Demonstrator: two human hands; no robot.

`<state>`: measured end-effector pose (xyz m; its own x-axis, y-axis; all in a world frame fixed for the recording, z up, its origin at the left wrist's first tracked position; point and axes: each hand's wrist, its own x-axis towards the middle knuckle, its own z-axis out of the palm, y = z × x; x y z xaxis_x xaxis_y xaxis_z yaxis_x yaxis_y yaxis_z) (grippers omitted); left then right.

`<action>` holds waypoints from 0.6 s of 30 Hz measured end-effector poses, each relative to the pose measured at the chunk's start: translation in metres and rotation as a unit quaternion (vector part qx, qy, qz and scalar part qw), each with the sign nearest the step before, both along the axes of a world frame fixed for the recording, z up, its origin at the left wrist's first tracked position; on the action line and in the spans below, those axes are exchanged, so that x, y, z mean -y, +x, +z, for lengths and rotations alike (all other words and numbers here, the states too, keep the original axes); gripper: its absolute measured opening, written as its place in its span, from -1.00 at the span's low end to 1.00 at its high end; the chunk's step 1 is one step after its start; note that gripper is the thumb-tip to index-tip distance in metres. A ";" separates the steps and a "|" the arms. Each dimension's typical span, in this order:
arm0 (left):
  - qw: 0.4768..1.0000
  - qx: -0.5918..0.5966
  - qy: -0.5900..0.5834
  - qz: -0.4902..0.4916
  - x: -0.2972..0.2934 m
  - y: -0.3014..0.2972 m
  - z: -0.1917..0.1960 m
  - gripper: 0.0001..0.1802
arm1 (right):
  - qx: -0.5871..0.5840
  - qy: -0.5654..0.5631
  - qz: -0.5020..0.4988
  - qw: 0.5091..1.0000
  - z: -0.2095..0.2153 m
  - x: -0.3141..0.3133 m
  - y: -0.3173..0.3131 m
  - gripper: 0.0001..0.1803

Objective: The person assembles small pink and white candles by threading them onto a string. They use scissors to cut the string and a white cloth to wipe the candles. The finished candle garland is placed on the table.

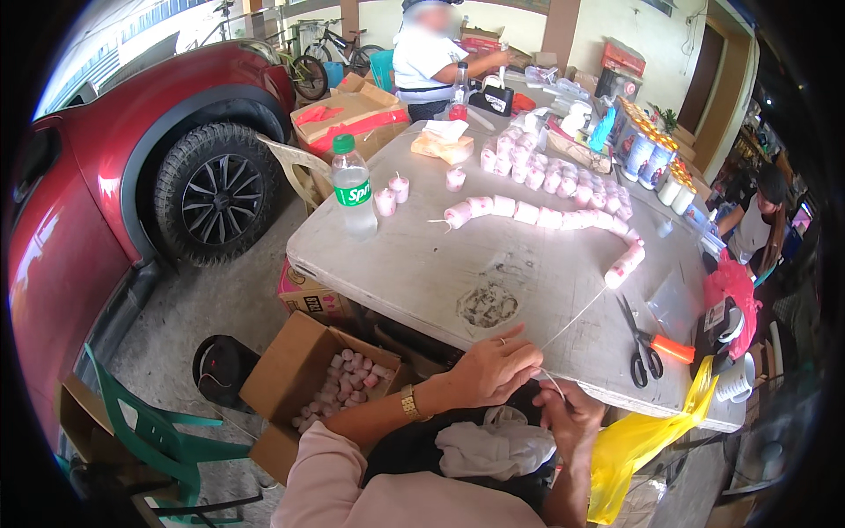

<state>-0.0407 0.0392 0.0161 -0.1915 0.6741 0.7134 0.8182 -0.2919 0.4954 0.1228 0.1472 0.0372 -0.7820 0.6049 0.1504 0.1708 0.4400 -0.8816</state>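
My left hand (495, 368) and my right hand (570, 414) meet at the near edge of a grey table (422, 273), both pinching a thin white string (574, 320). The string runs up across the table to a curved chain of pink and white cylinders (546, 216) threaded on it. A gold watch sits on my left wrist. A white cloth (493, 447) lies in my lap.
A clear plastic bottle with a green cap (353, 187), loose pink cylinders (537, 167), orange-handled scissors (650, 345) and cans (653, 158) are on the table. A cardboard box of pink pieces (345, 384) sits on the floor at left. A red car (158, 150), a green chair (158, 440), a yellow bag (642, 440); a person stands at the far end.
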 end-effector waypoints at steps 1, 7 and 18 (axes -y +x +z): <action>1.000 0.002 -0.009 -0.004 0.001 -0.003 0.002 -0.84 | -0.070 -0.016 0.027 0.997 0.002 -0.002 0.005 -0.83; 0.995 -0.004 -0.084 -0.051 0.000 0.001 0.014 -0.88 | -0.155 -0.019 -0.024 0.987 0.010 -0.016 0.026 -0.78; 0.892 0.359 -0.133 -0.240 0.004 0.019 0.032 -0.87 | -0.183 -0.025 -0.083 0.979 0.007 -0.019 0.022 -0.68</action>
<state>-0.0216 0.0347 0.0481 -0.1792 0.9284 0.3256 0.0750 -0.3171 0.9454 0.1449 0.1664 0.0445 -0.5712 0.7327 0.3700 -0.0959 0.3881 -0.9166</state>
